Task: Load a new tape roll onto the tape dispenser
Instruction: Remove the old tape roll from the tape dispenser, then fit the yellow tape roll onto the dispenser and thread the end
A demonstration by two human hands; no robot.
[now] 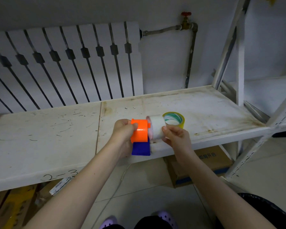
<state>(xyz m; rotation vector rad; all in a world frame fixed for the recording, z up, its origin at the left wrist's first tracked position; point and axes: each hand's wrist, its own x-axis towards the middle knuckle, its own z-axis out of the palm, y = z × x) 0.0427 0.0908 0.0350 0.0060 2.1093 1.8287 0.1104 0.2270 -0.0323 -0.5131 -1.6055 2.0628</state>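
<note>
- My left hand (124,129) grips the orange tape dispenser (139,131) over the shelf (205,113) front edge.
- My right hand (175,138) pinches the white tape roll (158,128), butted against the dispenser's side.
- Looks not seated yet; threading left.
- Yellow roll (175,120) sits just behind.

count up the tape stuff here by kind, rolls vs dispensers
tape rolls: 2 (white roll gripped by the right hand; yellowish roll lying on the shelf)
tape dispensers: 1 (orange and blue dispenser gripped by the left hand)
total: 3
</note>
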